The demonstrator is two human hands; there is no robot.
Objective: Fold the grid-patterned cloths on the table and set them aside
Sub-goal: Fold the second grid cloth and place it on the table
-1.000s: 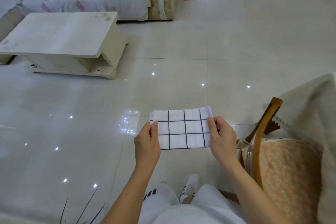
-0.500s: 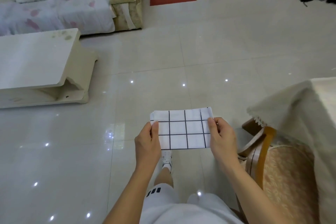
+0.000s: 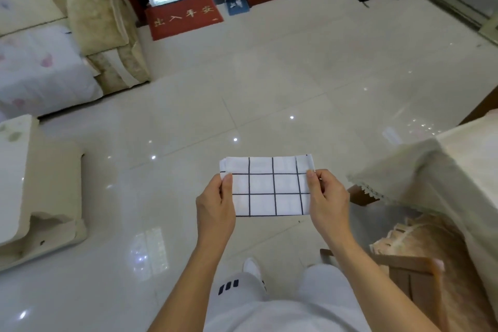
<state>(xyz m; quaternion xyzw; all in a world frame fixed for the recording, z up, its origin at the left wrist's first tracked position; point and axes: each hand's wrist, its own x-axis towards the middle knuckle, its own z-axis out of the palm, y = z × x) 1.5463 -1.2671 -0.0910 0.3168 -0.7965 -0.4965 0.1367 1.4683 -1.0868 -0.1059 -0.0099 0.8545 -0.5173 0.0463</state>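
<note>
Broadly, the tiled floor [image 3: 269,83] fills most of the view, with a sofa [image 3: 67,43] at far left, a pale coffee table [image 3: 32,197] at near left, and at right a worktop [image 3: 458,159] draped in a lace-edged cover above a wooden chair [image 3: 415,272]. Held in the air between these, over the floor and well apart from the worktop, is the folded grid-patterned cloth [image 3: 266,188], a compact rectangle with its layered edges showing along the top. It looks folded down and ready to be set aside, so the step would go best by keeping both short ends pinched evenly, so the layers stay squared, and lowering it flat rather than dropping it. The left hand [image 3: 215,207] pinches the cloth's left edge, thumb on top and fingers curled beneath; the right hand [image 3: 327,202] pinches the right edge the same way.
</note>
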